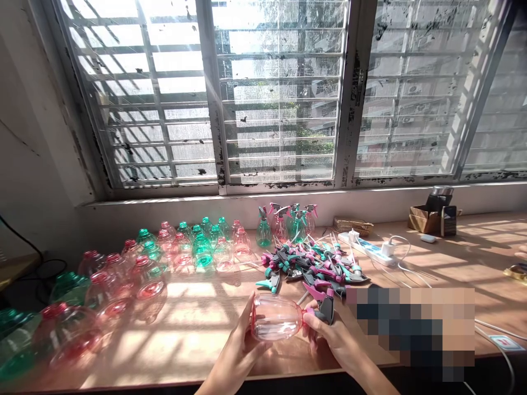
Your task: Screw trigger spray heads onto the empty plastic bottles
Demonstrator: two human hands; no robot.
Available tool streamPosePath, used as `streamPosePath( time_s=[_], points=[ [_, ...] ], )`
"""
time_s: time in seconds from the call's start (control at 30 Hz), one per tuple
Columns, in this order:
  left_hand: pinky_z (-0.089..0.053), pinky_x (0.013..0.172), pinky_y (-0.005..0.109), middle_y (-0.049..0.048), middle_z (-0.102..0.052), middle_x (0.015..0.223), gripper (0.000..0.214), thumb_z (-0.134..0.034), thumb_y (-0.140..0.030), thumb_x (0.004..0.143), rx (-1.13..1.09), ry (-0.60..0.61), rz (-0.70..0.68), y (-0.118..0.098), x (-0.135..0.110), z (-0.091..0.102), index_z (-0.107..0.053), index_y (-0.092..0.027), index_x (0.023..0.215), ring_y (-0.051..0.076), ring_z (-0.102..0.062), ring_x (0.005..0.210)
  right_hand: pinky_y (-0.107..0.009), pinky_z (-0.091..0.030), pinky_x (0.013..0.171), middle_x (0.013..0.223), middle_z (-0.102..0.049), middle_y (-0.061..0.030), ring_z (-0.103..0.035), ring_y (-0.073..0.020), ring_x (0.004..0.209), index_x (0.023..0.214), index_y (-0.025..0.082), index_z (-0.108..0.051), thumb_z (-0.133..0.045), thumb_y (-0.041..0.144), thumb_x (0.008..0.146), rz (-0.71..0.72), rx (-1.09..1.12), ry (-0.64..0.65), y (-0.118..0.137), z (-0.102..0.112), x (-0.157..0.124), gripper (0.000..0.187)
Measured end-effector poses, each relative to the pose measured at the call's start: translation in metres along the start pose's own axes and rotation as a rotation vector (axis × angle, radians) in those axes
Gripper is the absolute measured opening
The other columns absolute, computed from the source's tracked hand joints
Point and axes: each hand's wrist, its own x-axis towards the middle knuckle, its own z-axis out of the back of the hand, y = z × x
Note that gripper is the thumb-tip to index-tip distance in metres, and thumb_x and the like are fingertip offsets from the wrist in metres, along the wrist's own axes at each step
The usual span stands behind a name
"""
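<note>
A clear pink plastic bottle [276, 318] lies on its side just above the wooden table's front edge. My left hand [237, 346] wraps round its base end. At its neck sits a pink and grey trigger sprayer head [322, 310], which my right hand [334, 339] grips with closed fingers. Just behind lies a heap of loose sprayer heads [313, 266] in pink, teal and grey.
Several empty pink and green bottles [164, 255] stand across the left of the table [206, 329]. A few finished spray bottles [284, 222] stand by the window sill. A white power strip [370, 251] with cables and a small box [432, 216] sit right.
</note>
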Motion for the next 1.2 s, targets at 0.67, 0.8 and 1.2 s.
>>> streamPosePath(
  time_s=[0.67, 0.8, 1.2],
  points=[
    [-0.023, 0.125, 0.045, 0.0071, -0.033, 0.166, 0.095, -0.069, -0.052, 0.089, -0.027, 0.015, 0.014, 0.004, 0.001, 0.000, -0.010, -0.034, 0.162, 0.034, -0.027, 0.152, -0.027, -0.049, 0.049, 0.069, -0.070, -0.0001, -0.060, -0.0153, 0.049, 0.081, 0.022, -0.059, -0.071, 0.054, 0.089, 0.010, -0.004, 0.051, 0.005, -0.002, -0.001, 0.035],
    [-0.020, 0.127, 0.043, 0.0081, -0.034, 0.165, 0.092, -0.069, -0.051, 0.090, 0.002, 0.010, 0.032, 0.007, 0.000, 0.001, -0.014, -0.031, 0.162, 0.032, -0.026, 0.153, -0.027, -0.049, 0.051, 0.068, -0.068, -0.0005, -0.060, -0.0157, 0.052, 0.076, 0.020, -0.063, -0.069, 0.055, 0.089, 0.018, -0.019, 0.070, 0.002, -0.001, 0.000, 0.038],
    [-0.030, 0.121, 0.044, 0.0089, -0.043, 0.160, 0.091, -0.065, -0.055, 0.092, 0.057, 0.019, 0.028, 0.007, -0.002, 0.004, -0.010, -0.036, 0.162, 0.033, -0.039, 0.145, -0.030, -0.048, 0.054, 0.068, -0.066, -0.0003, -0.059, -0.0167, 0.052, 0.073, 0.021, -0.062, -0.070, 0.062, 0.085, -0.002, -0.061, 0.055, 0.020, -0.008, -0.004, 0.043]
  ],
)
